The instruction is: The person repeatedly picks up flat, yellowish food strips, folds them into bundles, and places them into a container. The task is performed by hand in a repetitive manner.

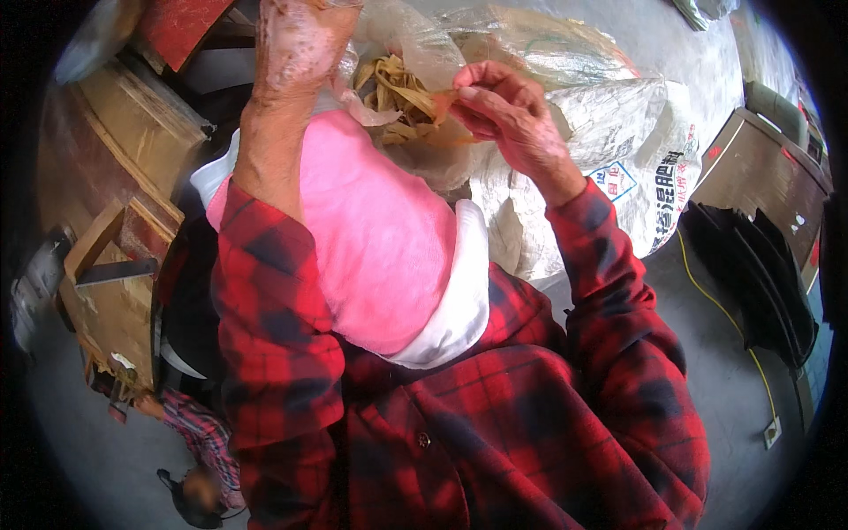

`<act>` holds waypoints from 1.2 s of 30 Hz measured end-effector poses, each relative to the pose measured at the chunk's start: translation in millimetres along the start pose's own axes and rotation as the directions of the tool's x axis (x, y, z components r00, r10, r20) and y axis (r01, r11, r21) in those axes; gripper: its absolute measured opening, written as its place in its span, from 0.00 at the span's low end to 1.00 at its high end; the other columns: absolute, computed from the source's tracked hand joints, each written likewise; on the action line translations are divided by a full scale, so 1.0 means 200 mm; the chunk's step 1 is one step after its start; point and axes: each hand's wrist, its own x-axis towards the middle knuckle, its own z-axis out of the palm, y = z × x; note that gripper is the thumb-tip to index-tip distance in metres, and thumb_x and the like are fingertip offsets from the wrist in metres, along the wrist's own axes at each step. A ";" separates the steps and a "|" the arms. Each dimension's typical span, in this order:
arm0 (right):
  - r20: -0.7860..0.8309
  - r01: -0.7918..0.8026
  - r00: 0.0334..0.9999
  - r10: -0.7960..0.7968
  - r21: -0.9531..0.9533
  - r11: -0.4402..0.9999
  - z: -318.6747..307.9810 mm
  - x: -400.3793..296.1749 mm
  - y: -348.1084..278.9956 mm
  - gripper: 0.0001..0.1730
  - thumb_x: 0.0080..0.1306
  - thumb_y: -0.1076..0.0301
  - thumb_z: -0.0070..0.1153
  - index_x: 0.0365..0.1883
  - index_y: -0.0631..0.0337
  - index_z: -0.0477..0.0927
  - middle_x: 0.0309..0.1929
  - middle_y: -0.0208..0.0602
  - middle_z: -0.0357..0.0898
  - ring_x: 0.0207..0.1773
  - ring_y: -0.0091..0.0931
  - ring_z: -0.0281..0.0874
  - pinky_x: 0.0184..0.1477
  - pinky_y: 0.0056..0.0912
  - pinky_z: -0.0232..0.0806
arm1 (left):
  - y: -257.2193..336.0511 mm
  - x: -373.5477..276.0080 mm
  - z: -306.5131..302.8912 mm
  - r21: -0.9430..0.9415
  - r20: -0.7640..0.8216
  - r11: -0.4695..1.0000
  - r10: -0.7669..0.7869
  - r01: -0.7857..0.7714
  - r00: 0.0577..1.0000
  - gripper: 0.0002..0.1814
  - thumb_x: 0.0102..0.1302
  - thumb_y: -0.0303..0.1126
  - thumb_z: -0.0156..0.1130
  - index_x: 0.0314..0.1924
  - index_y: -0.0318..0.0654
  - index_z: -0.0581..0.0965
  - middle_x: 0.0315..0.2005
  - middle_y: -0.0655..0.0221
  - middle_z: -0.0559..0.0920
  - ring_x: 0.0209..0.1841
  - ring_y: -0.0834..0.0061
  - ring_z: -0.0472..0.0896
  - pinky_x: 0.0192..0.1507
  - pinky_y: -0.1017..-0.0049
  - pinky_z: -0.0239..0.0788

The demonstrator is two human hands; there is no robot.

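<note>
My right hand pinches the tip of a thin, dry, orange-brown strip between thumb and fingers. It hangs over a crumpled clear plastic bag that holds dry, straw-coloured leaves or husks. At the top edge, the back of my left hand shows beside the bag. The fingers of that hand are cut off by the frame, so any grip there is hidden. A pink cloth with a white border covers my lap.
White woven sacks, one bearing print, lie beyond the right hand. Worn wooden furniture stands at left, near another person. A black cloth-like item, a yellow cord and a brown cabinet are at right.
</note>
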 end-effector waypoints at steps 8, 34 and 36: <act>-0.040 0.101 0.994 -0.104 -0.076 0.992 0.05 -0.12 -0.24 0.08 0.66 0.72 0.50 0.40 0.68 0.74 0.35 0.32 0.75 0.36 0.16 0.73 0.37 0.14 0.66 | 0.04 -0.02 0.06 0.227 -0.121 0.888 0.432 -0.399 0.893 0.17 0.49 0.25 0.58 0.42 0.38 0.73 0.35 0.51 0.76 0.40 0.54 0.76 0.42 0.64 0.68; 0.457 0.127 0.862 0.218 -0.611 0.781 -0.05 0.15 0.50 0.11 0.62 0.67 0.51 0.40 0.62 0.78 0.26 0.30 0.75 0.32 0.19 0.69 0.36 0.27 0.63 | 0.26 -0.58 -0.36 -0.670 -0.335 0.739 -0.389 0.074 0.858 0.08 0.65 0.28 0.52 0.42 0.34 0.75 0.25 0.74 0.76 0.20 0.87 0.70 0.19 0.87 0.58; 0.366 0.148 0.924 0.108 -0.604 0.783 -0.09 0.14 0.56 0.11 0.62 0.65 0.52 0.39 0.62 0.78 0.25 0.34 0.75 0.30 0.23 0.70 0.35 0.29 0.63 | 0.34 -0.54 -0.64 -0.764 -0.236 0.632 -0.087 -0.130 0.968 0.08 0.62 0.30 0.54 0.37 0.34 0.74 0.26 0.73 0.76 0.21 0.87 0.71 0.18 0.90 0.53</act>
